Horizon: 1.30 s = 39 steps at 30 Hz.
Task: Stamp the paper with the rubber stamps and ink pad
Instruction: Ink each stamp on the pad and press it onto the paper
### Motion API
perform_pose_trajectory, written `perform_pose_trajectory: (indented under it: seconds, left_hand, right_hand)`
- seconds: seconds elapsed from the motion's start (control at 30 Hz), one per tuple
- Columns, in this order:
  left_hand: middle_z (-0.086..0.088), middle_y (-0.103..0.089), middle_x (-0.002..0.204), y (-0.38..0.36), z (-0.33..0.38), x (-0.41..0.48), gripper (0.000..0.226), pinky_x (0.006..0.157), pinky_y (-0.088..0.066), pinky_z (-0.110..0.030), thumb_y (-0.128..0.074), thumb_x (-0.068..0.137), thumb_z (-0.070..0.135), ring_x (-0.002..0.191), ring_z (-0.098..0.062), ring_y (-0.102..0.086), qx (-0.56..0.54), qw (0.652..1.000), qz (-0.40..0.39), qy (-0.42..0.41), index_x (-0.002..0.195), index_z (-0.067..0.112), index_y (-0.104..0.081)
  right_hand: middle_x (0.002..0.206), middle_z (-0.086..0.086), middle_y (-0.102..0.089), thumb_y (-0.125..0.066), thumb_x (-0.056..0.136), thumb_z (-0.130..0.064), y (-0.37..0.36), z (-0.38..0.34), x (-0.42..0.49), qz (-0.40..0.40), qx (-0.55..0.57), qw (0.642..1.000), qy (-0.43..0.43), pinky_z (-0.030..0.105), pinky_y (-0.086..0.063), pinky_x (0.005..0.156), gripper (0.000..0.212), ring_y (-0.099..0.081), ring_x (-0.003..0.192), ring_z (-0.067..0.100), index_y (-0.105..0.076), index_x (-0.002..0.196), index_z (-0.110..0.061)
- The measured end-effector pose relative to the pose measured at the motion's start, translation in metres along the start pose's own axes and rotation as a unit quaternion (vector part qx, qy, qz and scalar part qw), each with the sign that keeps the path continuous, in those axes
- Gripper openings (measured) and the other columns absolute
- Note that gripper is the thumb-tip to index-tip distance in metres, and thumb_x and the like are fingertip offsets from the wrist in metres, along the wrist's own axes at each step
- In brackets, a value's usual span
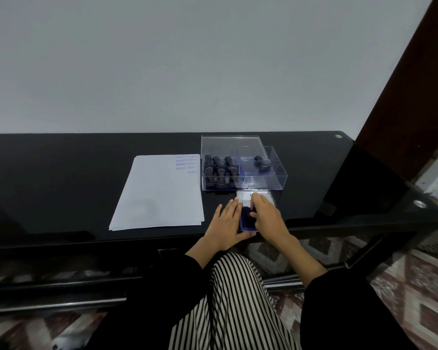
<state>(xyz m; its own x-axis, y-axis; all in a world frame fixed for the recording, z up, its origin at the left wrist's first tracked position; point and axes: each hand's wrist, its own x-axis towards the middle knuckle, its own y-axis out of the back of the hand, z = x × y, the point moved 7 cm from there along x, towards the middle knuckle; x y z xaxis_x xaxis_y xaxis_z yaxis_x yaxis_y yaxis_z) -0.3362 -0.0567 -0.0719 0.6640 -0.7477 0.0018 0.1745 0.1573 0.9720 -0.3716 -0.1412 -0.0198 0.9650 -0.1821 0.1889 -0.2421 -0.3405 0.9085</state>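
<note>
Both hands are working at the blue rectangular ink pad [245, 221] near the glossy black table's [61, 185] front edge. The left hand [225, 223] is lying flat against its left side, while the right hand [266, 215] is reaching over it, fingertips touching the raised white lid [245, 197]; its grip is unclear. Just beyond is sitting a clear plastic box [276, 179] of black-handled rubber stamps [219, 170]. The white paper stack [159, 195] is lying to the left.

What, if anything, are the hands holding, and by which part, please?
Only the ink pad: the left hand braces its left edge, and the right hand rests fingers on its open lid.
</note>
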Motion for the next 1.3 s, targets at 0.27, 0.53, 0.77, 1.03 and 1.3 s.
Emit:
perform_pose_trajectory:
  seconds: [0.27,0.53,0.77,1.03,1.3]
  left_hand:
    - [-0.009,0.004,0.158,0.002,-0.002,0.002,0.094,0.118,0.002,-0.040,-0.040,0.087,0.064,0.147,-0.020,0.002,-0.028,0.999,-0.019,-0.007,0.149,0.006,0.001]
    - [0.001,-0.044,0.138,0.099,-0.046,-0.016,0.048,0.098,-0.042,-0.030,-0.044,0.095,0.032,0.121,-0.014,-0.048,-0.176,0.970,0.166,-0.037,0.140,0.019,-0.036]
    - [0.000,-0.056,0.129,0.154,-0.139,-0.016,0.035,0.095,-0.040,-0.024,-0.042,0.098,0.031,0.115,-0.015,-0.054,-0.190,0.942,0.258,0.098,0.129,0.017,-0.051]
    - [-0.002,-0.045,0.142,0.145,-0.208,0.010,0.039,0.106,-0.032,-0.025,-0.039,0.099,0.023,0.130,-0.017,-0.042,-0.170,0.951,0.196,0.170,0.138,0.015,-0.042]
    - [0.001,-0.026,0.154,0.096,-0.245,0.042,0.047,0.115,-0.016,-0.025,-0.033,0.101,0.026,0.144,-0.014,-0.018,-0.119,0.965,0.126,0.198,0.147,0.016,-0.027]
  right_hand:
    - [0.095,0.009,-0.053,-0.052,0.089,-0.002,0.002,0.004,0.013,-0.080,0.012,0.996,-0.029,0.027,-0.033,0.065,0.018,-0.045,0.080,0.019,-0.038,0.087,-0.012]
    - [0.086,0.015,-0.055,-0.055,0.090,-0.005,0.040,-0.024,0.056,-0.060,0.113,0.991,-0.026,0.033,-0.038,0.069,0.014,-0.051,0.080,0.026,-0.041,0.087,-0.007]
    - [0.087,0.009,-0.056,-0.056,0.090,-0.008,0.042,-0.085,0.120,-0.049,0.155,0.987,0.016,0.026,-0.037,0.069,0.011,-0.049,0.079,0.021,-0.045,0.087,-0.009]
    - [0.085,0.007,-0.055,-0.057,0.089,-0.008,-0.009,-0.126,0.185,-0.083,0.140,0.986,0.048,0.026,-0.037,0.066,0.011,-0.048,0.077,0.020,-0.046,0.085,-0.010]
    - [0.095,0.015,-0.062,-0.058,0.089,-0.008,-0.074,-0.130,0.224,-0.130,0.099,0.985,0.057,0.030,-0.044,0.073,0.015,-0.052,0.080,0.021,-0.043,0.087,-0.010]
